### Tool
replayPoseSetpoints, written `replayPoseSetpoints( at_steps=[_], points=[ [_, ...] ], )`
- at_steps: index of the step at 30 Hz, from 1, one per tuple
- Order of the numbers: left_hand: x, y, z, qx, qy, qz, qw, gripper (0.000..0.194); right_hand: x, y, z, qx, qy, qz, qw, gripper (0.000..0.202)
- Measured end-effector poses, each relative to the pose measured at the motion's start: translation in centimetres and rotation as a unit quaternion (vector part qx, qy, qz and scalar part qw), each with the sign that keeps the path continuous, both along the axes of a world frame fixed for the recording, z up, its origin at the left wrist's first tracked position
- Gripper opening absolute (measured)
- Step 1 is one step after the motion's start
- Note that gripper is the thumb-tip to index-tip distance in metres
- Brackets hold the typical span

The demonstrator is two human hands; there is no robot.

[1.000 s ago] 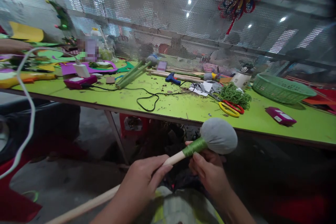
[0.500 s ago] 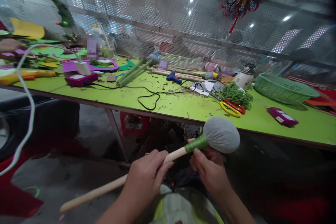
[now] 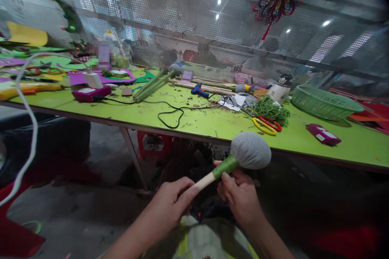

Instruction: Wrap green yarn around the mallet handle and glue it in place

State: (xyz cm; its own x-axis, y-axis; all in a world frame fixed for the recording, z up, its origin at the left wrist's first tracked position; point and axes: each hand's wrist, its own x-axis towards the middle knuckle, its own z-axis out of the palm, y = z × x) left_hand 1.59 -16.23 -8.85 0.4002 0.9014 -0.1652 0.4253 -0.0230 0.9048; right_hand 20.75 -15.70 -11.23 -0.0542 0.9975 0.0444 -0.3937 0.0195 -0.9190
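Observation:
A mallet-like stick with a round, grey cloth-covered head (image 3: pixel 251 150) lies slantwise between my hands, its head up and to the right. Green yarn (image 3: pixel 225 167) is wound in a tight band around the pale wooden shaft (image 3: pixel 204 182) just below the head. My left hand (image 3: pixel 172 199) is closed around the bare shaft, thumb laid along it; the shaft's lower end is hidden behind my hand and forearm. At the yarn band, my right hand (image 3: pixel 238 192) grips with thumb in front and fingers behind. Whether it also pinches a yarn end I cannot tell.
Beyond my hands runs a green table (image 3: pixel 146 119). On it are scissors (image 3: pixel 265 125), a heap of green yarn (image 3: pixel 270 109), a green basket (image 3: pixel 326 103), a blue glue gun (image 3: pixel 199 90), a black cord (image 3: pixel 170 126) and purple boxes (image 3: pixel 323 134). A white cable (image 3: pixel 34 129) hangs at left.
The shaft's lower end, earlier visible at lower left, is now hidden behind my left arm. My left thumb now lies along the shaft. Another person's hand at far left has left the view.

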Motion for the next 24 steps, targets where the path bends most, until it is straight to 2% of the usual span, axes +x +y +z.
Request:
replayPoseSetpoints(
  at_steps=[2, 3, 4, 5, 7, 10, 12, 14, 16, 17, 19, 20, 21, 24],
  points=[
    [0.4, -0.3, -0.2, 0.131, 0.06, 0.067, 0.987, 0.029, 0.0, 0.2, -0.1, -0.003, -0.003, -0.003, 1.0, 0.032],
    [0.5, -0.4, -0.2, 0.158, 0.071, 0.08, 0.982, 0.028, 0.1, 0.2, -0.2, -0.001, -0.006, -0.001, 1.0, 0.032],
    [0.4, -0.5, -0.1, 0.154, 0.065, 0.073, 0.983, 0.029, 0.1, 0.2, -0.2, 0.002, -0.008, 0.002, 1.0, 0.031],
    [0.3, -0.5, 0.0, 0.125, 0.045, 0.055, 0.99, 0.032, 0.2, 0.1, -0.1, 0.007, -0.009, 0.006, 1.0, 0.03],
    [0.0, -0.3, 0.5, 0.007, -0.021, 0.001, 1.0, 0.038, 0.4, -0.1, 0.0, 0.021, -0.009, 0.015, 1.0, 0.029],
    [-0.6, 0.0, 0.9, -0.188, -0.118, -0.058, 0.973, 0.042, 0.4, -0.4, 0.1, 0.026, -0.005, 0.03, 0.999, 0.028],
    [-0.6, 0.0, 0.6, -0.248, -0.153, -0.072, 0.954, 0.044, 0.3, -0.4, 0.2, 0.022, 0.003, 0.037, 0.999, 0.027],
    [-0.3, -0.1, 0.1, -0.213, -0.137, -0.066, 0.965, 0.045, 0.2, -0.2, 0.1, 0.016, 0.013, 0.028, 0.999, 0.027],
    [0.2, -0.3, -0.5, -0.074, -0.068, -0.014, 0.995, 0.039, 0.1, 0.1, 0.0, 0.008, 0.023, 0.012, 1.0, 0.027],
    [0.4, -0.4, -0.7, 0.012, -0.028, 0.023, 0.999, 0.035, 0.1, 0.2, 0.0, 0.005, 0.027, 0.007, 1.0, 0.028],
    [0.7, -0.6, -0.8, 0.136, 0.024, 0.079, 0.987, 0.028, 0.1, 0.4, 0.0, 0.004, 0.03, 0.005, 1.0, 0.03],
    [0.7, -0.7, -0.7, 0.152, 0.029, 0.079, 0.985, 0.028, 0.2, 0.4, 0.0, 0.007, 0.029, 0.005, 1.0, 0.031],
    [0.6, -0.7, -0.5, 0.136, 0.023, 0.063, 0.988, 0.03, 0.3, 0.3, 0.0, 0.01, 0.027, 0.006, 1.0, 0.031],
    [0.1, -0.5, 0.2, -0.015, -0.037, -0.015, 0.999, 0.04, 0.4, 0.0, 0.3, 0.018, 0.028, 0.022, 0.999, 0.029]
  ],
)
